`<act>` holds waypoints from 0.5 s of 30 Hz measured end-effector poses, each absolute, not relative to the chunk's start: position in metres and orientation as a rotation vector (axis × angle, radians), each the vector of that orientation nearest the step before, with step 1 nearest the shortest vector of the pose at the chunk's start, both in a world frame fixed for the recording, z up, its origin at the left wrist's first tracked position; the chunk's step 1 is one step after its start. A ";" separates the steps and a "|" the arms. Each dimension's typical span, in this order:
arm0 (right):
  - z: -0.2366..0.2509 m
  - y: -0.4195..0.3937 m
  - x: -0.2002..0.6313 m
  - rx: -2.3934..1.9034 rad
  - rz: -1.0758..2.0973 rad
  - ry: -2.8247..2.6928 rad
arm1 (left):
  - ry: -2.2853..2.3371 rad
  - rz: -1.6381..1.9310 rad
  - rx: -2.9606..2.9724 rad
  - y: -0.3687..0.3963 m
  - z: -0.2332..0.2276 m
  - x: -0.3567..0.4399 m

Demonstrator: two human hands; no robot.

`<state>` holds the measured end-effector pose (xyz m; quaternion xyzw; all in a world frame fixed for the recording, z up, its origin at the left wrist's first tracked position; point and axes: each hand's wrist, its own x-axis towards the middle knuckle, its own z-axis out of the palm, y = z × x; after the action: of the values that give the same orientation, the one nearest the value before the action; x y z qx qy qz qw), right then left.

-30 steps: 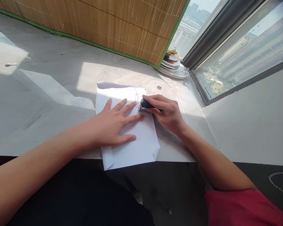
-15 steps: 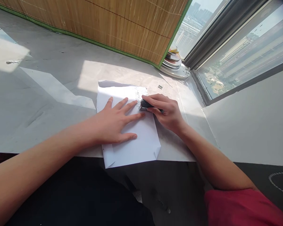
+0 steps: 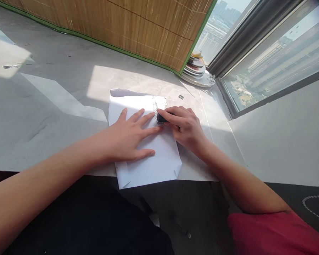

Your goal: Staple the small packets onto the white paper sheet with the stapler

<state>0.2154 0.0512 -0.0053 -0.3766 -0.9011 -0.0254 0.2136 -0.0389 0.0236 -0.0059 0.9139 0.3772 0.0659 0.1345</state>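
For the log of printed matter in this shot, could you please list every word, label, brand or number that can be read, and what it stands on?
None can be read.
White folded paper sheet: grey speckled marks along its far edge under the small black tool, too blurred to read.
Stack of round discs by the window: no legible print.

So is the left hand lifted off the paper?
No, the left hand lies flat with fingers spread on the white paper, pressing it to the table.
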 end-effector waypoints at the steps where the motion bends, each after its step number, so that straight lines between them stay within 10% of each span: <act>1: -0.004 0.049 0.214 -1.056 -0.109 -2.525 | 1.092 0.198 2.647 0.024 -0.007 -0.039; 15: -0.012 0.060 0.219 -0.984 0.130 -2.199 | 1.105 0.231 2.658 0.022 -0.008 -0.041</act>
<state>0.2189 0.0602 -0.0116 -0.3809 -0.8516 0.0503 0.3566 -0.0407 0.0221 -0.0080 0.9130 0.3796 0.0795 0.1266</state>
